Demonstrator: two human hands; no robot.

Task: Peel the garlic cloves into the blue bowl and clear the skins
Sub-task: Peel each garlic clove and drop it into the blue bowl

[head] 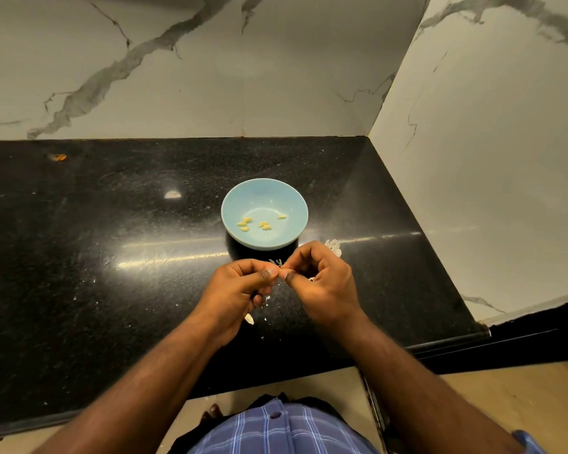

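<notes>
Blue bowl on the black table, several peeled garlic cloves inside. Just before it, left hand and right hand thumb to thumb, fingers curled, pinching something too small to tell. White skins right of the bowl, scraps beneath the hands.
</notes>
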